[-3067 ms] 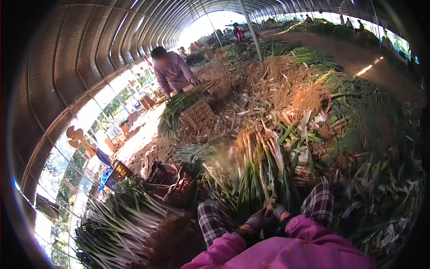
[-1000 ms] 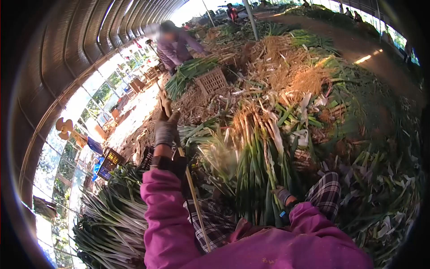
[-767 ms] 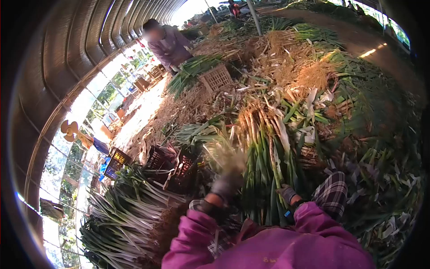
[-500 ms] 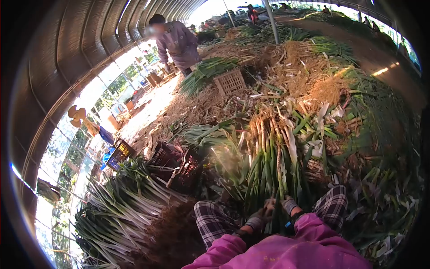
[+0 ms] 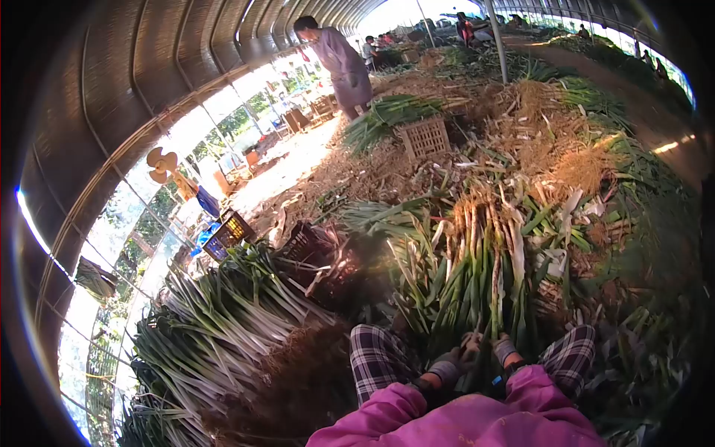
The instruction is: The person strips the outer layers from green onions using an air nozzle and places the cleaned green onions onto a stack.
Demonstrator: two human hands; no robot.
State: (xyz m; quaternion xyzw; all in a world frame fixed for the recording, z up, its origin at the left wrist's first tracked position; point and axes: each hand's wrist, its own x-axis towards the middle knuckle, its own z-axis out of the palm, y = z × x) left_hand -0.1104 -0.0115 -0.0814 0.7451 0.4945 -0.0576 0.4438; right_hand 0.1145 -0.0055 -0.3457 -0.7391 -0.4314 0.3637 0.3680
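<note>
In front of my knees, my left hand (image 5: pixel 463 356) and my right hand (image 5: pixel 503 347) are close together, both with closed fingers. A long green onion (image 5: pixel 497 287) runs down to them, its pale root end pointing away from me. My hands are around its lower leafy end; the exact grip is small and partly hidden. Just beyond lies a pile of green onions (image 5: pixel 465 261) with brownish roots at the far end and green leaves toward me. On my left is a large heap of cleaned green onions (image 5: pixel 231 328) with white stalks.
A dark red crate (image 5: pixel 302 242) stands beyond the left heap, and a yellow-black crate (image 5: pixel 227 235) behind it. Farther off are an upturned tan crate (image 5: pixel 424 138), a standing person (image 5: pixel 342 63) and a metal post (image 5: pixel 497 41). Leaf trimmings (image 5: pixel 633 335) cover the ground at right.
The view has swung left, so everything appears shifted right. The bent-over person has straightened up. My hands remain together at the leafy end of the green onion.
</note>
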